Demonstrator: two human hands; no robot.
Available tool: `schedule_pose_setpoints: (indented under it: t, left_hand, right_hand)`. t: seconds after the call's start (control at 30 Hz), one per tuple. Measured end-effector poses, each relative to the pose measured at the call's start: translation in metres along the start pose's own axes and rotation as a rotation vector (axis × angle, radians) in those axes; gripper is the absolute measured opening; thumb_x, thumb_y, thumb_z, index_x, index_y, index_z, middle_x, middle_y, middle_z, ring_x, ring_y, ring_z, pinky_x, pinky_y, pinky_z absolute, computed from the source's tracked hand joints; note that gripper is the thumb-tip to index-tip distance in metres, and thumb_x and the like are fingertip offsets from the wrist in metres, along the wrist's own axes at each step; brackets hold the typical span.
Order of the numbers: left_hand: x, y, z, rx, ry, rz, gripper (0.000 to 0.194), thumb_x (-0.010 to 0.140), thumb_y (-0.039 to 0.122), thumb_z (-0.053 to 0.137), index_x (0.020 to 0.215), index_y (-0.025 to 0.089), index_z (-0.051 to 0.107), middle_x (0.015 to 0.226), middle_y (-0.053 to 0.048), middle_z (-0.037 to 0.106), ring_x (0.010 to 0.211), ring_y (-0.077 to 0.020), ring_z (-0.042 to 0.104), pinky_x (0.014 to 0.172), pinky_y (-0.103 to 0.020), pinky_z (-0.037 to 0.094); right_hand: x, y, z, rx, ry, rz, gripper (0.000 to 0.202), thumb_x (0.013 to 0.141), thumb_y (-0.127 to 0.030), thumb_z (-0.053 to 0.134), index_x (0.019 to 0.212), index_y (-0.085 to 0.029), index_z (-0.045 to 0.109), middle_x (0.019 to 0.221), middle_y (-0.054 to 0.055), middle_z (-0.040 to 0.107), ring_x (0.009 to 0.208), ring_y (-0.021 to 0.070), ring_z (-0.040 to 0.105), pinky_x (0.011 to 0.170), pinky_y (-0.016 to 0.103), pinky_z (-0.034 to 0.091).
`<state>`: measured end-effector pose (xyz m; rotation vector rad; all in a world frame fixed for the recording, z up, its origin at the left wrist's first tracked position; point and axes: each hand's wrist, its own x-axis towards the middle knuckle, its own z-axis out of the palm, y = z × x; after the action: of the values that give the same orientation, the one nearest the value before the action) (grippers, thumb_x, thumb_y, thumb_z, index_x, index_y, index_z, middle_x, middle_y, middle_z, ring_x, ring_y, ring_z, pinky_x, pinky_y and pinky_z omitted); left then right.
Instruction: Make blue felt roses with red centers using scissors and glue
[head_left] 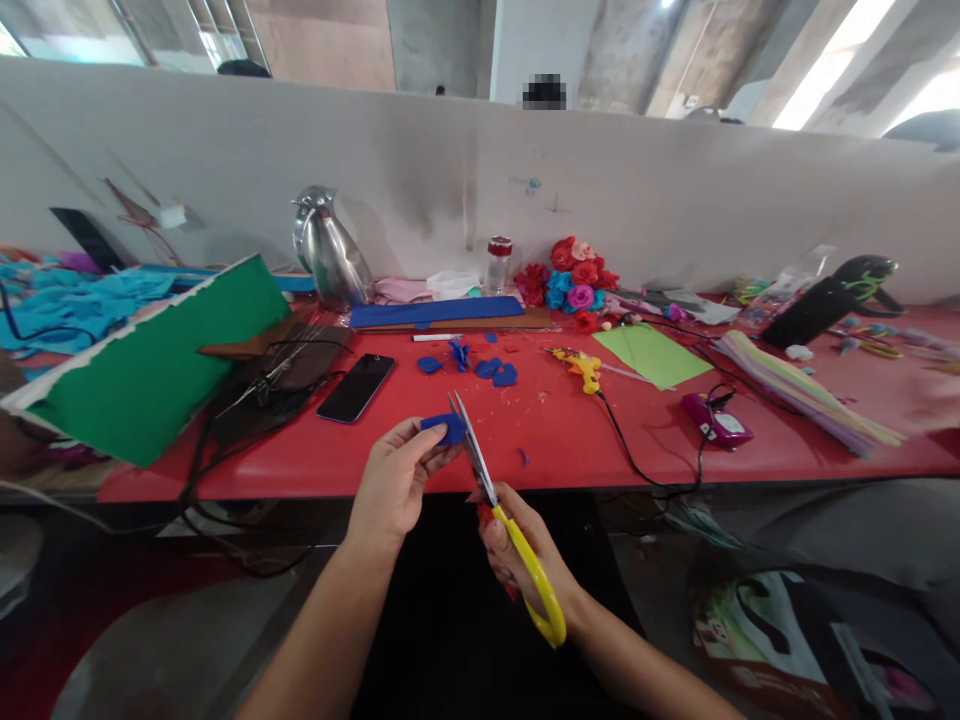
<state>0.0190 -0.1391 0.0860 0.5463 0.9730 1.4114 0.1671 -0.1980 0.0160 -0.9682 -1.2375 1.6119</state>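
Note:
A small piece of blue paper or felt [453,428] is pinched between the thumb and fingers of my left hand [394,480], above the front of the red table. My right hand [536,555] grips a pair of scissors [481,462] with yellow handles; something red also shows by its fingers. The blades point up and away, slightly parted, at the right edge of the blue piece. Beyond them lie several cut blue petals [496,372] and a small blue flower shape [460,354]. A blue scrap [523,457] rests right of the blades.
A phone [357,388] lies to the left, near a green board [161,365]. A yellow glue gun [585,371] with a cord, a purple box [716,420] and green paper [654,355] are on the right. Behind stand a steel jug [331,250], a jar [498,266] and paper flowers [577,280].

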Motion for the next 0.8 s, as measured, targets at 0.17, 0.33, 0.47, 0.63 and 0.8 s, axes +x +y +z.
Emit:
schedule_pose_setpoints:
  t: [0.17, 0.33, 0.47, 0.63, 0.8]
  left_hand:
    - [0.0003, -0.0002, -0.0013, 0.022, -0.015, 0.020, 0.021, 0.054, 0.021, 0.080, 0.068, 0.014, 0.065, 0.074, -0.006, 0.072, 0.076, -0.0218, 0.070, 0.079, -0.037, 0.056]
    - [0.0013, 0.0006, -0.0023, 0.028, -0.023, 0.022, 0.020, 0.055, 0.021, 0.080, 0.067, 0.014, 0.066, 0.073, -0.005, 0.072, 0.074, -0.0205, 0.069, 0.075, -0.034, 0.056]
    - [0.0026, 0.0022, -0.0024, 0.031, -0.010, 0.024, 0.021, 0.054, 0.021, 0.080, 0.065, 0.015, 0.064, 0.071, -0.005, 0.071, 0.072, -0.0210, 0.069, 0.071, -0.033, 0.056]
    - [0.0026, 0.0052, -0.0019, 0.050, -0.013, 0.025, 0.023, 0.054, 0.023, 0.080, 0.066, 0.015, 0.063, 0.072, -0.005, 0.072, 0.073, -0.0211, 0.070, 0.073, -0.033, 0.055]
    - [0.0028, 0.0067, -0.0025, 0.046, -0.013, 0.033, 0.022, 0.054, 0.022, 0.080, 0.066, 0.015, 0.063, 0.071, -0.005, 0.071, 0.072, -0.0207, 0.069, 0.073, -0.034, 0.055]
  right_hand:
    - [0.0002, -0.0011, -0.0002, -0.017, -0.032, -0.018, 0.042, 0.084, -0.057, 0.056, 0.106, -0.022, 0.052, 0.062, -0.009, 0.035, 0.042, 0.0021, 0.027, 0.037, 0.015, 0.023]
    - [0.0004, -0.0024, -0.0001, -0.020, -0.042, -0.026, 0.042, 0.084, -0.057, 0.056, 0.106, -0.022, 0.051, 0.060, -0.009, 0.033, 0.041, 0.0019, 0.024, 0.038, 0.016, 0.022]
    - [0.0008, -0.0040, -0.0005, -0.046, -0.059, -0.024, 0.043, 0.084, -0.059, 0.054, 0.105, -0.022, 0.051, 0.059, -0.010, 0.031, 0.041, 0.0021, 0.023, 0.038, 0.016, 0.021]
    - [0.0013, -0.0013, -0.0002, -0.030, -0.038, -0.010, 0.042, 0.083, -0.058, 0.056, 0.105, -0.023, 0.052, 0.058, -0.010, 0.031, 0.041, 0.0028, 0.023, 0.038, 0.017, 0.020]
    - [0.0011, 0.0011, 0.0000, -0.021, -0.033, 0.003, 0.039, 0.084, -0.055, 0.058, 0.105, -0.023, 0.053, 0.057, -0.010, 0.031, 0.040, 0.0028, 0.023, 0.038, 0.017, 0.020]
